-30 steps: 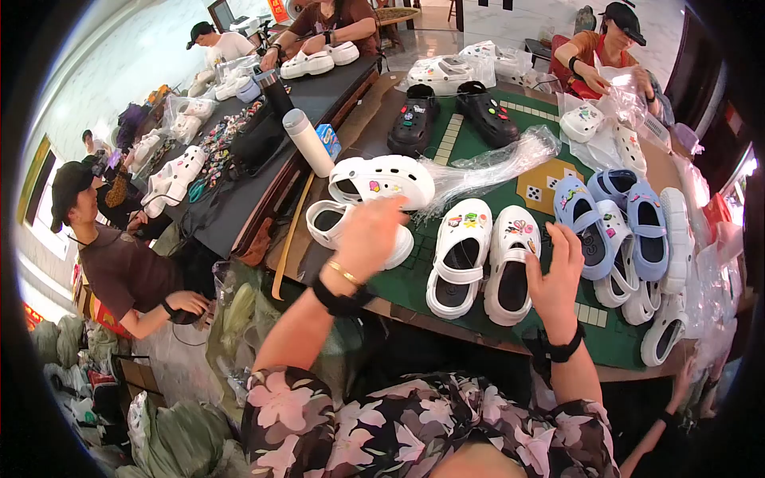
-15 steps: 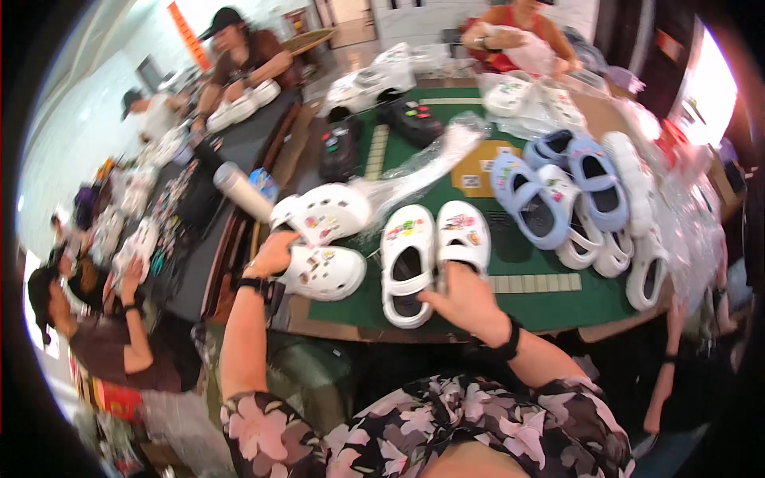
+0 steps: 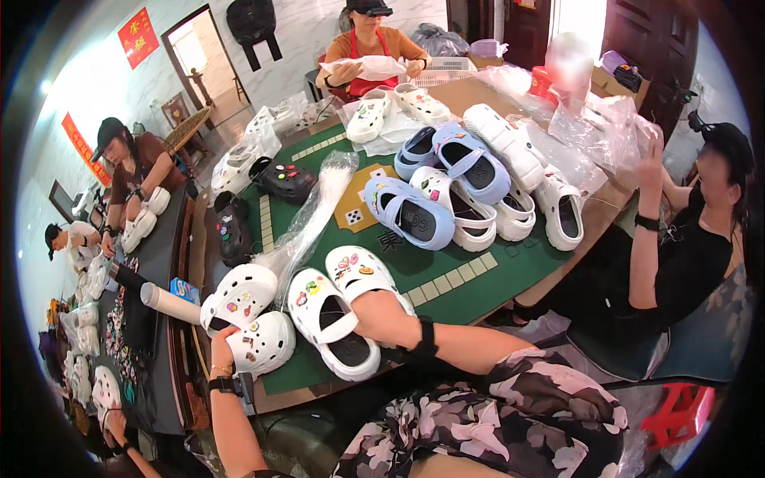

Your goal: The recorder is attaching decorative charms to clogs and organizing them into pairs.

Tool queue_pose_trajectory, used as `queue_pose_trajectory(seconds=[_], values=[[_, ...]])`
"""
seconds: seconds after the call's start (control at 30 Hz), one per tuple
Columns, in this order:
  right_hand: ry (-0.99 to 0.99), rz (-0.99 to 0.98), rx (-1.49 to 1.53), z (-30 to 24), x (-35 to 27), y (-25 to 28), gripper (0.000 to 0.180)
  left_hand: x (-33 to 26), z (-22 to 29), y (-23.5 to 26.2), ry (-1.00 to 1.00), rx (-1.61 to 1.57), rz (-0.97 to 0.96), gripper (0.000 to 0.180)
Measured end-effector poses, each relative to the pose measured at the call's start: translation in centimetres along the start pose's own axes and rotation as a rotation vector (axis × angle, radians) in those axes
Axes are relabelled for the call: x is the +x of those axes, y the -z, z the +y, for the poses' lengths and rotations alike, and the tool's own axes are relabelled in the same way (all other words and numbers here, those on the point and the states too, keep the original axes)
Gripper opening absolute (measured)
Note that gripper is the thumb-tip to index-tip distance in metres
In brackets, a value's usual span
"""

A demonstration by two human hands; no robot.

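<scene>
Head view: left hand (image 3: 225, 344) closed on a white clog (image 3: 261, 341) at the green desk (image 3: 446, 275) edge; right hand (image 3: 381, 307) rests inside a second white clog (image 3: 358, 275), grip hidden. Clogs likely light, springy foam; best held by heel rim.

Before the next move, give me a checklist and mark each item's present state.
1. Left hand in contact with the lower-left white clog: ok, touching its edge.
2. Right hand on the charmed clog: ok, at its heel end.
3. Right hand's grip: cannot tell, fingers hidden.
4. Charms on the neighbouring clog: ok, several show on its toe.
5. Clear bag close by: ok, it lies on the green mat just beyond the clogs.
</scene>
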State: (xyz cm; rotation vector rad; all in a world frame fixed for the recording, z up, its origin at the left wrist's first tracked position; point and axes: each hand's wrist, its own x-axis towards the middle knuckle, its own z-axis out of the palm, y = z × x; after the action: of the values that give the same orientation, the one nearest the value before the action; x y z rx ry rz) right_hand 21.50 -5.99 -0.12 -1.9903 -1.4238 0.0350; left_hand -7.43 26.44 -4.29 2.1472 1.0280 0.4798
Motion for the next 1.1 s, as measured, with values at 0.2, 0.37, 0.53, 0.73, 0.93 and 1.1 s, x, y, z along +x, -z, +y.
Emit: queue_pose_trajectory(seconds=[0.2,0.37,0.53,0.73,0.93,1.1], values=[[0.034,0.156,-0.038,1.4,0.6,13.3,0.036,0.8,1.5,0.6,-0.307,0.355,-0.172,0.025],[0.137,0.454,-0.080,8.7,5.1,24.4,0.026,0.4,-0.1,1.3,-0.376,0.408,-0.044,0.023],[-0.235,0.385,-0.423,18.9,7.4,30.7,0.041,0.8,-3.6,0.4,-0.162,0.039,-0.034,0.019],[-0.390,0.370,-0.458,26.0,6.5,31.9,0.049,-2.2,-0.2,-0.2,0.102,-0.369,0.061,0.023],[-0.404,0.282,-0.331,21.8,3.0,32.7,0.049,-8.9,6.8,0.7,0.180,-0.384,0.025,0.022],[0.003,0.775,-0.417,13.6,0.6,28.2,0.025,-14.2,15.8,-1.5,0.354,-1.047,-0.108,0.039]])
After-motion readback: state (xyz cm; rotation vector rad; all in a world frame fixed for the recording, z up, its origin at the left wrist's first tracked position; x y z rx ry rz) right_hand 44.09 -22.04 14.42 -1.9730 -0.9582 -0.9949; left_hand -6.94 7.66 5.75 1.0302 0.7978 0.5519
